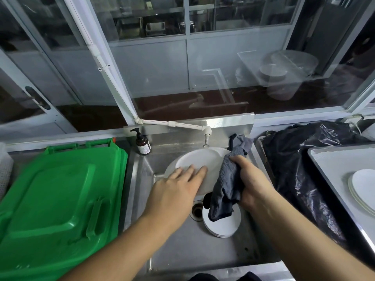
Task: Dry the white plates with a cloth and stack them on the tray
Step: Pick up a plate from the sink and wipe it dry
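Head view, over the sink (142, 199): left hand (176, 189) lies flat, fingers straight, on one white plate (200, 161). Right hand (251, 181) grips one dark cloth (227, 185), just beside that plate. Below the right hand, a small stack (225, 226), count unclear. Far right, the tray (332, 165) carries more plates (363, 183).

Stack of white round plates (364, 189) on the pale flat tray (332, 165): both cut off by the right edge. Dark grey terry cloth (228, 185) hides part of the white plates (224, 227) lying in the steel sink (182, 246). Brown pump bottle (143, 143): label too small to read. Green plastic bin lid (58, 199): cut off at left.
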A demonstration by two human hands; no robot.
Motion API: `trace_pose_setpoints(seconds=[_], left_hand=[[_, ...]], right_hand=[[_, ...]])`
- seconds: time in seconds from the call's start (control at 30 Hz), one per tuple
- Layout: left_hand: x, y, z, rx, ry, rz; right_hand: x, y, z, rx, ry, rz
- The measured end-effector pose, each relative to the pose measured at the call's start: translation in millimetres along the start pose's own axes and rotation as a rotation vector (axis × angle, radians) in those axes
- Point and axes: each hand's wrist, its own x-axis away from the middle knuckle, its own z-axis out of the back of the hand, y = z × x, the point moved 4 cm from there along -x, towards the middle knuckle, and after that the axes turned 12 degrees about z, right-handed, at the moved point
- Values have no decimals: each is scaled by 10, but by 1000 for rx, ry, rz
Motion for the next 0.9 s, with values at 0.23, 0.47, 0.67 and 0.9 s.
trace_pose_setpoints(seconds=[0.23, 0.47, 0.67, 0.9], left_hand=[[33, -53, 80, 128, 55, 55], [-150, -543, 70, 1074, -87, 612], [-300, -480, -52, 1862, -556, 894], [-244, -493, 49, 1884, -439, 828]], right_hand=[[-97, 111, 74, -118, -107, 12], [-125, -53, 137, -147, -165, 41], [-83, -110, 102, -124, -219, 50], [-149, -227, 134, 106, -182, 96]])
